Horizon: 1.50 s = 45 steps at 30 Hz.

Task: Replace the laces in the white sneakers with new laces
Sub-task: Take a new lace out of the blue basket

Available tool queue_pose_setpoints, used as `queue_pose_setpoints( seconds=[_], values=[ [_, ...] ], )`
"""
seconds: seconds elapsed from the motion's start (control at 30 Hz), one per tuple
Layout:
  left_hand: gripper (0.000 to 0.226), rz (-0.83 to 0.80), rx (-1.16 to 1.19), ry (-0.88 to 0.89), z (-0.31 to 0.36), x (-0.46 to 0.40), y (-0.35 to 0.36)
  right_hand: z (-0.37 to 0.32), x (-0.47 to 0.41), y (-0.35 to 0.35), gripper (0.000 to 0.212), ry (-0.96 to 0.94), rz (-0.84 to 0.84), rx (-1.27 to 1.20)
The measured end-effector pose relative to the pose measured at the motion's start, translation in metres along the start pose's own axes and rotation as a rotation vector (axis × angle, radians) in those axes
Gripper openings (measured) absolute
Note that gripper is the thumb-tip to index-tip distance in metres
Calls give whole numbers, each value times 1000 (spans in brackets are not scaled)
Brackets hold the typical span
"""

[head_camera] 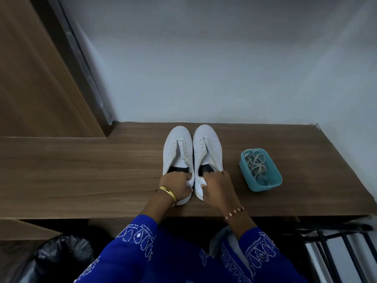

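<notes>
Left hand (177, 185) curled round the heel of the left sneaker (177, 152), fingers hooked over the back edge into the dark opening, thumb pressed against the inner side. Right hand (217, 185) gripping the heel of the right sneaker (207, 149) the same way, fingers over the rim, thumb down the inner back. Gold bangle (168, 193) on the left wrist, beaded bracelet (234, 213) on the right. Blue embroidered sleeves (138, 237) below both wrists.

Both sneakers white, side by side and touching along their inner edges, toes pointing away toward the wall (224, 68), soles flat on the wooden shelf (81, 176). Eyelets bare on the right one; on the left one, hard to tell whether a short strip of lace remains along the inner row. Tongues lying flat, dark lining showing at the openings.

Right of the pair, near but apart, a teal plastic tub (263, 185) on the same shelf, holding a loose tangle of pale laces (255, 162).

Wooden door panel (36, 78) at upper left. Black rubbish bag (61, 256) at lower left, below the shelf edge. Dark metal rack (336, 246) at lower right.
</notes>
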<state>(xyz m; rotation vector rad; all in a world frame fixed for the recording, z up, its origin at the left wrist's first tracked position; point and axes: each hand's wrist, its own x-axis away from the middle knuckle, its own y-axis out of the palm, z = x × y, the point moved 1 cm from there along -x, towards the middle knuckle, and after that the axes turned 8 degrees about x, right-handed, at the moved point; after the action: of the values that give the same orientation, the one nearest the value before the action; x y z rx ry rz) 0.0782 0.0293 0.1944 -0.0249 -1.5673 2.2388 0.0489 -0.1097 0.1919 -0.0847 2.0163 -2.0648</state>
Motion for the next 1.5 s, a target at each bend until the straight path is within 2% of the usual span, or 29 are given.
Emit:
queue_pose_setpoints(
  seconds=[0.1, 0.3, 0.77, 0.87, 0.97, 1.07, 1.17, 1.3, 1.4, 1.5],
  values=[
    [26, -11, -3, -8, 3, 3, -3, 1, 2, -3, 10, -14, -37, -40],
    [23, -29, 23, 9, 12, 10, 0, 3, 17, -9, 20, -25, -140, 41],
    [27, -52, 92, 16, 20, 17, 0, 5, 25, -18, 23, -33, -142, -4],
    [30, 1, 146, 24, 22, 16, -4, 10, 22, -20, 25, -55, -201, -28],
    [28, 144, 89, 35, 25, 16, -12, 18, 18, -24, 21, -59, -215, -160],
    [25, 278, 129, 74, 33, 14, -21, 24, 12, -33, 16, 13, -213, -383],
    [23, 306, 224, 143, 44, 6, -25, 35, 4, -40, 17, 91, -178, -489],
    [23, 217, 294, 231, 67, -11, -21, 67, -2, -40, 18, 211, -59, -430],
    [27, 141, 285, 305, 95, -24, -14, 101, -2, -36, 17, 369, 10, -405],
    [32, 84, 192, 361, 120, -38, -2, 134, -5, -22, 23, 454, -26, -356]
  ],
)
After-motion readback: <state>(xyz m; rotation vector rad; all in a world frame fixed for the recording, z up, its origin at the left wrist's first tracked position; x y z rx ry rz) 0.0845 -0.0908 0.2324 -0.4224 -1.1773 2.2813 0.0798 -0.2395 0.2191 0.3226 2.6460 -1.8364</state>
